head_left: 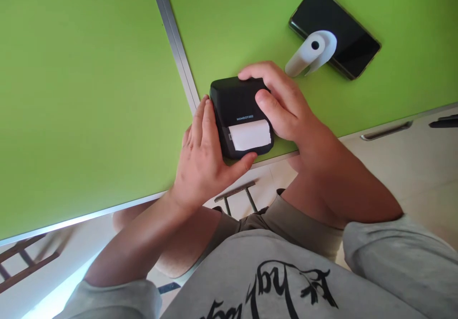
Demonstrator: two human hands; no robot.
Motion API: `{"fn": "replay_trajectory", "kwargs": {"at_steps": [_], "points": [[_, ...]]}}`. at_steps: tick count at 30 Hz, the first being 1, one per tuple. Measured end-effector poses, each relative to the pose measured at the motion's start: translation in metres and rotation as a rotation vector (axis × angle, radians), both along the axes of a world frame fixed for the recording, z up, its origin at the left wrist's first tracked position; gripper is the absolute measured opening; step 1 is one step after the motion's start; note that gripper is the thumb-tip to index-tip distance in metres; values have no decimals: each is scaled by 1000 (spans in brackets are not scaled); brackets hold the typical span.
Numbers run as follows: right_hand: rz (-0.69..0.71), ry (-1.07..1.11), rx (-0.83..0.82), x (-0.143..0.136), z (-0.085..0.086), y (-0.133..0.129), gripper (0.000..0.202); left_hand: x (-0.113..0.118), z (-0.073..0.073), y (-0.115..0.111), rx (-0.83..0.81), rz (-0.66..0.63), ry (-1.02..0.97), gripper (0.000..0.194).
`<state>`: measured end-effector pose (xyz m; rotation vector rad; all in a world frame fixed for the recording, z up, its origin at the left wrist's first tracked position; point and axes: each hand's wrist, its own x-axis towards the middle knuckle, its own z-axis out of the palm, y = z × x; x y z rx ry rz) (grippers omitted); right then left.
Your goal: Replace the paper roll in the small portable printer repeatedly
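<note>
A small black label printer point(232, 100) marked "NIIMBOT" sits at the near edge of the green table, between my two hands. White paper point(251, 135) lies across its near end. My left hand point(205, 154) is wrapped along the printer's left side, with the thumb at the near edge. On the other side, my right hand point(282, 102) grips the far right corner, its index finger on the far edge and its thumb over the top. The undersides of the fingers are hidden.
A white paper roll point(304, 56) with a loose end stands beyond my right hand. Behind it lies a black smartphone point(336, 28). A metal seam strip point(175, 42) divides the green tabletop point(89, 95). My legs and a stool-like frame point(236, 192) are below the table edge.
</note>
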<state>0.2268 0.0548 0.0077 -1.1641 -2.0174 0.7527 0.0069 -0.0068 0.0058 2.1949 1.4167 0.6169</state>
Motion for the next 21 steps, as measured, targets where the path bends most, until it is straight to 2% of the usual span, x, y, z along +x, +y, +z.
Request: {"fn": "replay_trajectory", "kwargs": {"at_steps": [6, 13, 21], "points": [[-44, 25, 139, -6, 2, 2, 41, -6, 6, -7, 42, -35, 111, 107], [-92, 62, 111, -8, 2, 2, 34, -9, 0, -12, 118, -38, 174, 103], [-87, 53, 154, -7, 0, 2, 39, -11, -4, -8, 171, -12, 182, 107]]}}
